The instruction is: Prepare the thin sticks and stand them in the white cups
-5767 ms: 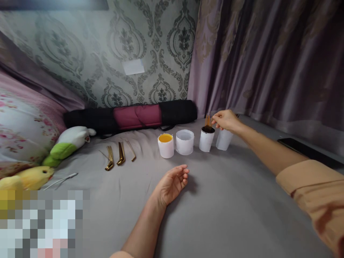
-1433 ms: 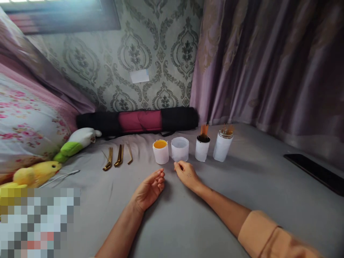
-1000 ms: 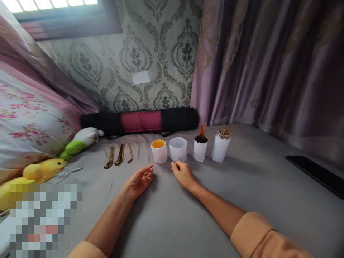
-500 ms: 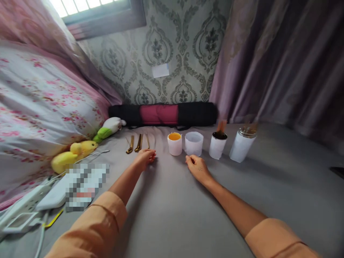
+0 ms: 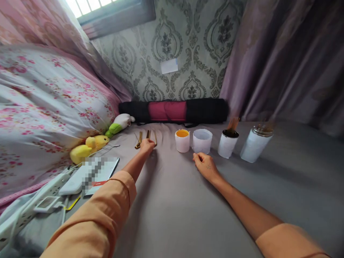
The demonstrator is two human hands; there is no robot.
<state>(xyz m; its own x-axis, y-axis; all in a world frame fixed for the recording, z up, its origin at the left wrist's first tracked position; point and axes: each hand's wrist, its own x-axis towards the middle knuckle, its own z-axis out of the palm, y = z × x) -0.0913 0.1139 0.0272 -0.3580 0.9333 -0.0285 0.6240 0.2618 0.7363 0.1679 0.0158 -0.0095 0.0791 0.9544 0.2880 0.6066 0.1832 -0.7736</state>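
Over grey cloth [image 5: 174,204], the left hand [image 5: 147,144] is outstretched

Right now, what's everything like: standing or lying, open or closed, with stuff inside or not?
Left hand: at the gold sticks, grip unclear
Right hand: loosely closed, nothing seen in it
Gold sticks: lying down, partly hidden
Yellow-filled cup: standing, open
Wide cup: standing, open, contents unclear
Black-rimmed cup: standing, open, sticks poking out
Jar: standing, open, sticks poking out
Long bag: lying down
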